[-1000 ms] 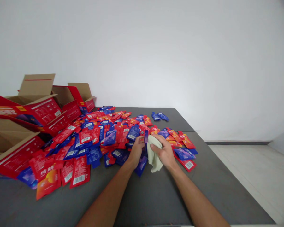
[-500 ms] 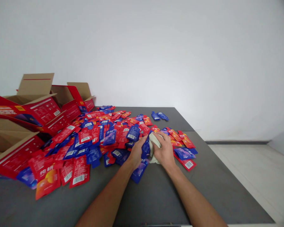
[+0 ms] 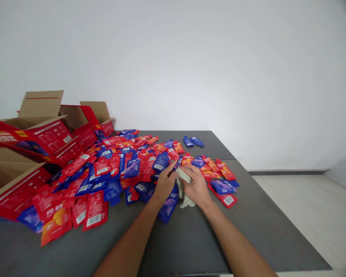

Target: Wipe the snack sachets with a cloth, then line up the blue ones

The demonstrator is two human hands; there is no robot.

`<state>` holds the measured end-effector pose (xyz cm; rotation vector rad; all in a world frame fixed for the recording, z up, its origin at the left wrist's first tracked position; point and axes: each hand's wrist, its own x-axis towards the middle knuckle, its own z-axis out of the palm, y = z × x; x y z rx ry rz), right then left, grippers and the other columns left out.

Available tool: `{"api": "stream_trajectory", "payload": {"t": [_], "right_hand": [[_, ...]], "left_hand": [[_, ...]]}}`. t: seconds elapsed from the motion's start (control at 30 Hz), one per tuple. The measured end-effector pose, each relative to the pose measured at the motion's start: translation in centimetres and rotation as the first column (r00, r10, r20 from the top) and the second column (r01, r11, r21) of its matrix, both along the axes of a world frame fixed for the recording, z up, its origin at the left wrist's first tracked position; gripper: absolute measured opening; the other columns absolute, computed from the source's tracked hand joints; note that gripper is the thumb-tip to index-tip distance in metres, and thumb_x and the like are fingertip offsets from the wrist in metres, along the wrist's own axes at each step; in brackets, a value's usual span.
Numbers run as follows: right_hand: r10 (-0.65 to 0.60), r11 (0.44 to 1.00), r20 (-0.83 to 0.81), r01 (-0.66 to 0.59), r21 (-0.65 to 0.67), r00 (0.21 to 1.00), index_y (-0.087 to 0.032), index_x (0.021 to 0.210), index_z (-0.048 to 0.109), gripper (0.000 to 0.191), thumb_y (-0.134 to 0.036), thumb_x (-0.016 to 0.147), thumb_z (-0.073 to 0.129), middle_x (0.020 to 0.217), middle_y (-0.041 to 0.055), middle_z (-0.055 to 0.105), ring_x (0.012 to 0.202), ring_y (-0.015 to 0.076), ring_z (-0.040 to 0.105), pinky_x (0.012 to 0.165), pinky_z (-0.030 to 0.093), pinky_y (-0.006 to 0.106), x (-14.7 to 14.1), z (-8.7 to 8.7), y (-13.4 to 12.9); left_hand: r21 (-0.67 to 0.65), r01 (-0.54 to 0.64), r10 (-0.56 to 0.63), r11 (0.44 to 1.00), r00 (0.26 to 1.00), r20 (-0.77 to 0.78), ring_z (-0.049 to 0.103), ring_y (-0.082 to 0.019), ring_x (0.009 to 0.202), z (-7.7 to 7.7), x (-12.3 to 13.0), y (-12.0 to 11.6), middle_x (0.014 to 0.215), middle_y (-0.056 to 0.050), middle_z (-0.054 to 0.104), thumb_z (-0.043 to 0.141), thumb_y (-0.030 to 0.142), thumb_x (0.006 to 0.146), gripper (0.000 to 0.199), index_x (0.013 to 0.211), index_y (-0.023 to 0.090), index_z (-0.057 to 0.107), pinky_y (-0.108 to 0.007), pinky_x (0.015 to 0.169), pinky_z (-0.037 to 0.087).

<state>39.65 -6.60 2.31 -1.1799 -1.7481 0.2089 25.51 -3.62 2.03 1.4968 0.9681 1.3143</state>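
A pale cloth [image 3: 186, 196] hangs from my right hand [image 3: 196, 187], whose fingers are closed round it near the middle of the table. Close beside it on the left is my left hand [image 3: 165, 184], its fingers bent toward the cloth; what they hold, if anything, is hidden. Beneath and just left of the cloth lies a blue pouch [image 3: 167, 207]. Several red and blue pouches [image 3: 132, 168] are heaped to the left of my hands, and a smaller group [image 3: 223, 187] lies to the right.
Open red cardboard boxes [image 3: 50, 134] stand at the left edge. Two blue pouches [image 3: 192, 141] lie at the back of the dark table [image 3: 190, 246], against a white wall. Its right edge borders pale floor.
The cloth now hangs lower between my hands. The blue pouch that showed upright by my left fingers is now mostly hidden. My left hand has shifted slightly left.
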Motion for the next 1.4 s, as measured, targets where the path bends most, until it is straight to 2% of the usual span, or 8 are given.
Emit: {"api": "stream_trajectory", "payload": {"t": [0.27,0.47,0.67,0.9,1.03,1.2,1.3,1.4], "right_hand": [[-0.018,0.997,0.068,0.022,-0.069,0.998,-0.027,0.104,0.072,0.039,-0.006,0.073,0.062,0.109,0.0054,0.066,0.105,0.0252,0.058,0.094,0.045,0.041,0.0,-1.0,0.5],[-0.063,0.990,0.095,0.075,-0.123,0.993,-0.026,0.107,0.072,0.041,-0.007,0.073,0.061,0.109,0.0061,0.067,0.104,0.0251,0.058,0.093,0.045,0.039,0.4,-1.1,0.6],[-0.125,0.975,0.148,0.149,-0.164,0.981,-0.024,0.099,0.074,0.034,-0.008,0.072,0.060,0.097,0.0049,0.070,0.097,0.0240,0.060,0.090,0.044,0.036,0.9,-1.1,0.8],[-0.172,0.962,0.139,0.196,-0.188,0.975,-0.023,0.103,0.074,0.037,-0.010,0.071,0.061,0.101,0.0051,0.070,0.099,0.0238,0.060,0.092,0.044,0.036,1.4,-1.3,1.1],[-0.179,0.961,0.117,0.199,-0.190,0.977,-0.024,0.101,0.074,0.035,-0.012,0.072,0.060,0.100,0.0043,0.070,0.098,0.0230,0.060,0.092,0.044,0.035,1.3,-1.1,1.0],[-0.251,0.953,-0.003,0.247,-0.176,0.968,-0.023,0.108,0.072,0.036,-0.017,0.074,0.061,0.108,0.0052,0.069,0.102,0.0240,0.060,0.095,0.045,0.039,1.7,-0.6,1.1],[-0.251,0.961,-0.090,0.238,-0.137,0.964,-0.023,0.110,0.072,0.036,-0.019,0.075,0.064,0.112,0.0065,0.068,0.105,0.0258,0.060,0.097,0.045,0.043,1.8,-0.3,1.0],[-0.173,0.983,-0.154,0.162,-0.083,0.973,-0.024,0.114,0.071,0.037,-0.020,0.077,0.065,0.116,0.0073,0.066,0.109,0.0264,0.059,0.100,0.044,0.045,1.3,-0.2,0.7]], "left_hand": [[0.362,-0.268,0.391,0.893,0.861,-0.325,0.049,-0.028,0.131,-0.5,-1.6,1.1,0.138,-0.012,0.056,0.065,0.028,0.082,0.035,0.116,0.020,0.063,-0.045,0.113,0.035],[0.497,-0.322,0.573,0.806,0.638,-0.515,0.039,-0.035,0.134,-0.2,-2.5,1.8,0.136,-0.014,0.053,0.066,0.027,0.081,0.015,0.094,0.020,0.065,-0.052,0.111,0.031],[0.220,0.031,0.178,0.975,0.487,-0.855,0.062,-0.025,0.088,0.2,-2.0,-0.4,0.085,-0.008,0.066,0.055,0.025,0.083,0.008,0.082,0.021,0.061,-0.037,0.079,0.047],[0.031,0.261,-0.045,0.965,0.277,-0.960,0.053,-0.039,0.112,-0.7,-1.1,-3.0,0.120,-0.017,0.059,0.078,0.048,0.054,0.064,0.109,0.019,0.064,-0.046,0.087,0.046],[0.056,0.262,-0.047,0.963,0.370,-0.928,0.056,-0.034,0.108,-0.6,-0.6,-3.0,0.112,-0.016,0.063,0.068,0.034,0.066,0.043,0.105,0.017,0.065,-0.042,0.089,0.045],[0.104,0.076,0.026,0.992,0.669,-0.743,0.061,-0.023,0.082,0.0,-0.7,-1.6,0.082,-0.009,0.066,0.056,0.020,0.072,0.009,0.076,0.018,0.064,-0.033,0.075,0.044],[-0.084,-0.035,0.001,0.996,0.927,-0.376,0.055,-0.017,0.064,0.4,-1.2,-0.4,0.065,-0.002,0.060,0.058,0.023,0.072,0.011,0.062,0.019,0.060,-0.029,0.064,0.040],[-0.339,0.002,0.024,0.941,0.997,0.074,0.053,-0.014,0.056,0.3,-1.5,0.6,0.063,0.001,0.059,0.060,0.032,0.075,0.015,0.069,0.018,0.062,-0.027,0.057,0.041]]}}
